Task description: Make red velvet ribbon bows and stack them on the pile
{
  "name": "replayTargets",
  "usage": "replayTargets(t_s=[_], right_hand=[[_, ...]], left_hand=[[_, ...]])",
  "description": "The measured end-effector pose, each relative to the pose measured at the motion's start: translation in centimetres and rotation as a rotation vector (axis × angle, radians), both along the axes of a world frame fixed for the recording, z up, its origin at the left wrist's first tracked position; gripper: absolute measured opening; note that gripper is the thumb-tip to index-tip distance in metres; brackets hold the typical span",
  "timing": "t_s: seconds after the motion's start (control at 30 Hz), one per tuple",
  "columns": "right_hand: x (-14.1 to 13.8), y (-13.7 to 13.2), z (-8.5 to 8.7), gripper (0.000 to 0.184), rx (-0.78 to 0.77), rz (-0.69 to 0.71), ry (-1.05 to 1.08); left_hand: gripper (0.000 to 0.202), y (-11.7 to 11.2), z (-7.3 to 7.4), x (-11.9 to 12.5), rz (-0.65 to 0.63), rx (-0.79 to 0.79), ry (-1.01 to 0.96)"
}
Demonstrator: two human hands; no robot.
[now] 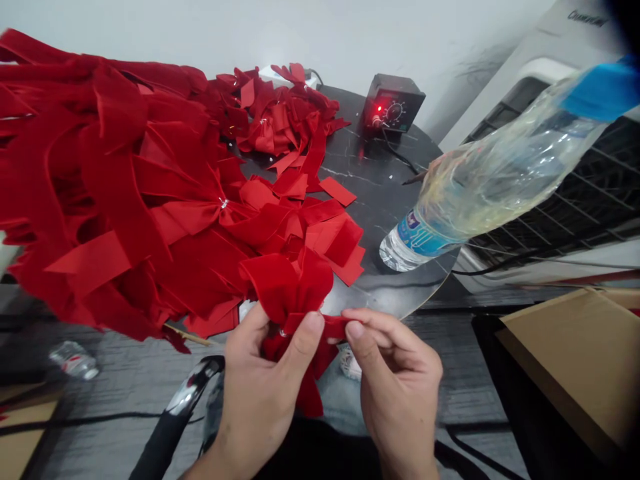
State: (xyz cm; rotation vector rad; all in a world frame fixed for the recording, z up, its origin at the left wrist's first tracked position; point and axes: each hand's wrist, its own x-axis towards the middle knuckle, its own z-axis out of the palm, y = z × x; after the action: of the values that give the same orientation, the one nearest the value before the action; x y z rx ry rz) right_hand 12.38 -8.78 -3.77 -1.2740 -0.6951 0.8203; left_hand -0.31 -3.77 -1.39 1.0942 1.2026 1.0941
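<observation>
Head view: the left hand (265, 383) is closed on a red velvet ribbon bow (290, 280). Its thumb presses on the bow's knotted middle and its fingers curl behind. The right hand (395, 383) is just beside it, thumb and forefinger pinched together on a short red ribbon strip (334, 325) that runs sideways from the bow's middle. The two hands nearly meet at that point. The bow is in the air in front of the person, just below the near edge of a dark marbled round table (380, 193). Its loops stand upward and its tails hang down between the hands.

Behind the bow, a large heap of red velvet bows and cut ribbon pieces (150, 193) covers the table's left and middle. Its near fringe hangs over the table's edge. At the table's right edge is the base of a clear plastic water bottle with a blue label and a blue cap (495, 173), with its body slanting up to the right. Further back on the table sits a small black control box with a dial and a lit red light (393, 103). To the right are a white slatted appliance (555, 107) and a brown cardboard box (575, 360). At lower left a crushed clear bottle (75, 360) lies on the grey floor, and a black and chrome bar (183, 403) is near the left wrist.
</observation>
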Motion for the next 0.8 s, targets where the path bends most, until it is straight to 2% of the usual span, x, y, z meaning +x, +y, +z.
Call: replayTargets(t_s=[0.07, 0.2, 0.37, 0.57, 0.67, 0.73, 0.8], right_hand=[[-0.1, 0.0, -0.2, 0.013, -0.003, 0.004, 0.033], [-0.1, -0.1, -0.3, 0.013, -0.011, 0.013, 0.075], [-0.1, -0.2, 0.0, 0.011, -0.02, 0.048, 0.06], [-0.1, -0.2, 0.0, 0.012, 0.014, 0.171, 0.204], [-0.2, 0.0, 0.2, 0.012, 0.011, 0.131, 0.131], [-0.4, 0.1, 0.4, 0.014, 0.015, 0.063, 0.033], [-0.7, 0.3, 0.7, 0.016, 0.016, 0.009, -0.047]], left_hand=[[0.011, 0.0, 0.1, 0.0, -0.041, 0.011, -0.018], [0.029, 0.0, 0.6, 0.0, -0.142, 0.038, 0.006], [0.024, 0.0, 0.2, 0.2, -0.097, 0.024, 0.094], [0.033, -0.3, -0.3, -0.1, -0.183, -0.003, -0.118], [0.036, -0.5, -0.3, -0.3, -0.2, -0.027, -0.122], [0.022, -0.7, -0.5, -0.3, -0.152, -0.077, -0.11], [0.027, -0.9, -0.9, -0.1, -0.095, -0.131, -0.148]])
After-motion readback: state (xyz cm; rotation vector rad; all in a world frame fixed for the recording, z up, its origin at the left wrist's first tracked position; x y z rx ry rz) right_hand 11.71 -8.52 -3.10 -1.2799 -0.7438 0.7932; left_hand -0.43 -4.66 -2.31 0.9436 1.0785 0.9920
